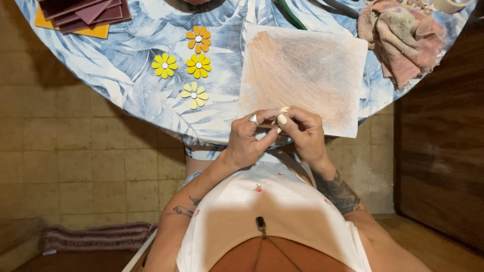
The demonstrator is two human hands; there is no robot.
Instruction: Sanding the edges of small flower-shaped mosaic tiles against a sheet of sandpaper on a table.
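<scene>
We see no packages, labels or signs here. We find no screens in view either.

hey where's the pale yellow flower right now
In the head view the pale yellow flower lies on the leaf-print tablecloth, lowest of four flowers, left of the stained paper sheet and above-left of the left hand.

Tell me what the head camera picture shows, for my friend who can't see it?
Two hands, the left hand and right hand, meet at the edge of a round table with a leafy blue cloth, pinching something too small to identify. Behind them lies a smudged sheet of paper; four yellow and orange flower shapes sit to the left, a pink rag to the right.
</scene>
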